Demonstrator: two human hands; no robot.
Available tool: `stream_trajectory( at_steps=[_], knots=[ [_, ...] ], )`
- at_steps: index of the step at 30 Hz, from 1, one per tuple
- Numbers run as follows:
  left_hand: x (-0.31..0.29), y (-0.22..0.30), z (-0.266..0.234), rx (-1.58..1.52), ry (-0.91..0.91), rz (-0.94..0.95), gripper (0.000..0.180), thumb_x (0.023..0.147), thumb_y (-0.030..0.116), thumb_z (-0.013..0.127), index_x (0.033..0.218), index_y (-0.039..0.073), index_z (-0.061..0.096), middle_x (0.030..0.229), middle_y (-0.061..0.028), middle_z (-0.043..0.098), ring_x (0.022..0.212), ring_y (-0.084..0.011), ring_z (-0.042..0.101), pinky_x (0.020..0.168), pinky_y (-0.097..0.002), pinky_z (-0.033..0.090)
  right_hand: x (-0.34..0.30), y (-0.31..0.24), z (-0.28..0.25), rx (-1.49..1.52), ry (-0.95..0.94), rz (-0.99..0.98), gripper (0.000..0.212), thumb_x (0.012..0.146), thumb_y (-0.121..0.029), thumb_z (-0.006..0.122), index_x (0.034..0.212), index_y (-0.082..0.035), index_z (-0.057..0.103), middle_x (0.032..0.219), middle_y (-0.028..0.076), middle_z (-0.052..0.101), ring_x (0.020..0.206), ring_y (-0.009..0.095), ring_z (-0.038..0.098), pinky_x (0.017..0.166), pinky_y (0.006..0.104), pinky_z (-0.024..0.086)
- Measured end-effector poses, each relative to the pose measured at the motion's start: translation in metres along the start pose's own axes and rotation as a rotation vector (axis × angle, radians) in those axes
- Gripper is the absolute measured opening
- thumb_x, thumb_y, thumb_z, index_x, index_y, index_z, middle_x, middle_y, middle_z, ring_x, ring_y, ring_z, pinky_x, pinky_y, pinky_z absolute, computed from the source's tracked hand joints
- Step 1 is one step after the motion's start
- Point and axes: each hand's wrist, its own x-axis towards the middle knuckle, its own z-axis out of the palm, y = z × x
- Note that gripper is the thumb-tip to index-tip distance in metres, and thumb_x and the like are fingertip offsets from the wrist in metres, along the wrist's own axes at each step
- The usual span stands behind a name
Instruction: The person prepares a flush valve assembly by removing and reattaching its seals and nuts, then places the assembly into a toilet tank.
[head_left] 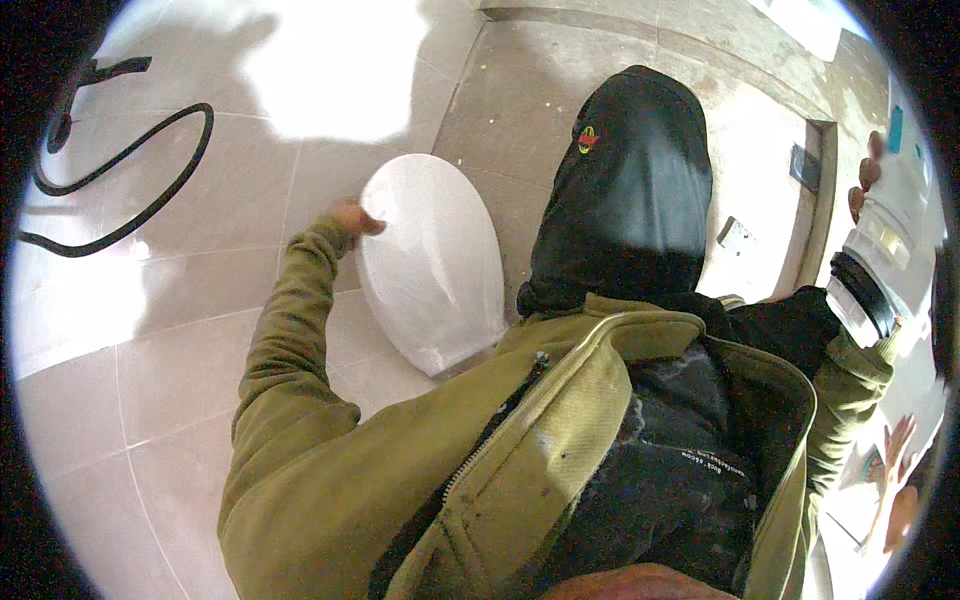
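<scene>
Two hands spread wide: our left hand [357, 221] pinches a white oval lid [432, 262] lying to its right, long axis slanting down toward us. Our right hand [868, 174] meets a white tubular fitting [886, 238]; its grip, half hidden, we cannot tell.

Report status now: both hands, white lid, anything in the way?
Left hand gripping toilet lid by edge. Right hand at white fixture. Black hose left, apart from lid.

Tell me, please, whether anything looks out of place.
The black shirt inside the open jacket has pale smudges, so it looks soiled. The white oval piece in the left hand shows no clear damage.
</scene>
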Motion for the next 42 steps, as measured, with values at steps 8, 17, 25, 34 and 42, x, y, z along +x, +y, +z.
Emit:
stream_trajectory(
  at_steps=[8,17,25,34,42],
  knots=[
    [0.095,-0.071,-0.048,0.305,0.125,-0.034,0.072,0.078,0.046,0.082,0.134,0.005,0.062,0.132,-0.0211,0.064,0.118,-0.0358,0.063,0.103,-0.0448,0.049,-0.001,0.031,0.021,0.078,0.122,-0.173,0.08,0.099,-0.051,0.052,0.157,-0.005,0.019,0.145,0.028,0.04,0.131,0.045,0.048,0.105,0.0599,0.051],
    [0.059,-0.084,0.003,0.448,0.371,-0.31,0.086,0.077,0.033,0.081,0.148,0.008,0.039,0.147,-0.018,0.044,0.131,-0.0403,0.049,0.107,-0.0503,0.046,0.018,0.083,0.038,0.112,0.1,-0.574,0.111,0.084,-0.078,0.057,0.156,-0.002,0.023,0.144,0.029,0.041,0.129,0.043,0.05,0.104,0.0599,0.05],
    [-0.006,0.018,0.02,0.519,0.495,-0.485,0.104,0.076,0.022,0.082,0.158,0.01,0.019,0.161,-0.0177,0.024,0.144,-0.0418,0.034,0.112,-0.0537,0.042,0.019,0.088,0.044,0.094,0.143,-0.601,0.112,0.086,-0.084,0.042,0.159,-0.002,0.017,0.147,0.033,0.039,0.13,0.045,0.051,0.103,0.0617,0.048],
    [-0.089,0.38,0.013,-0.829,0.492,1.125,0.052,0.097,0.012,0.067,0.144,0.002,0.049,0.15,-0.0148,0.048,0.142,-0.0255,0.042,0.118,-0.0413,0.033,0.012,0.09,0.039,0.12,0.096,-0.515,0.1,0.09,-0.078,0.046,0.158,-0.008,0.025,0.147,0.033,0.041,0.129,0.057,0.047,0.096,0.0714,0.048],
    [-0.061,0.574,0.038,-1.31,-0.472,1.113,0.077,0.09,0.041,0.073,0.149,0.009,0.034,0.123,-0.012,0.057,0.113,-0.0261,0.06,0.09,-0.0416,0.054,0.033,0.091,0.033,0.025,0.667,-0.484,0.058,0.096,-0.053,0.061,0.126,-0.003,0.061,0.099,0.012,0.073,0.079,0.024,0.071,0.075,0.0374,0.061]
  ],
)
